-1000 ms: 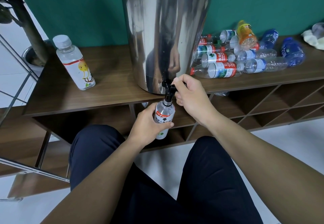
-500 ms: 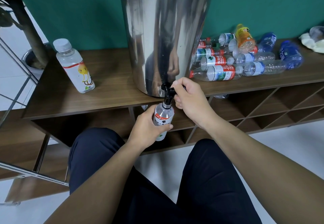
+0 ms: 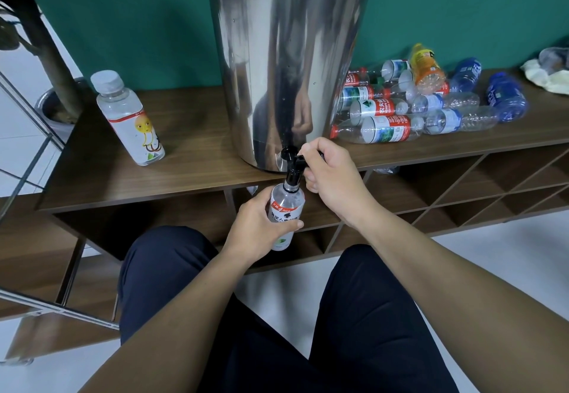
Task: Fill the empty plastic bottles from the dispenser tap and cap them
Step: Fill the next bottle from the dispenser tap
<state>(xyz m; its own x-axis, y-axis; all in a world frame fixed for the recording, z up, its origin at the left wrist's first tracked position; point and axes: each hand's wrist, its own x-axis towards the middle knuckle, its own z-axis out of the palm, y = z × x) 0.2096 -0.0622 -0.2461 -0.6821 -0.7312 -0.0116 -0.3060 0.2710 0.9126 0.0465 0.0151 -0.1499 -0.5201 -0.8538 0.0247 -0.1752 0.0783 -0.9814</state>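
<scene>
Head view, left hand (image 3: pixel 255 229) gripping clear red-labelled bottle (image 3: pixel 284 208), right hand (image 3: pixel 331 181) clasping tap (image 3: pixel 294 166)

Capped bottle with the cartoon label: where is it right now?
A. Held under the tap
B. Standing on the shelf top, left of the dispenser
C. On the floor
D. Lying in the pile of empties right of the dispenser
B: the capped bottle stands alone on the shelf top left of the steel dispenser, while the left hand holds a different bottle under the tap.
</scene>
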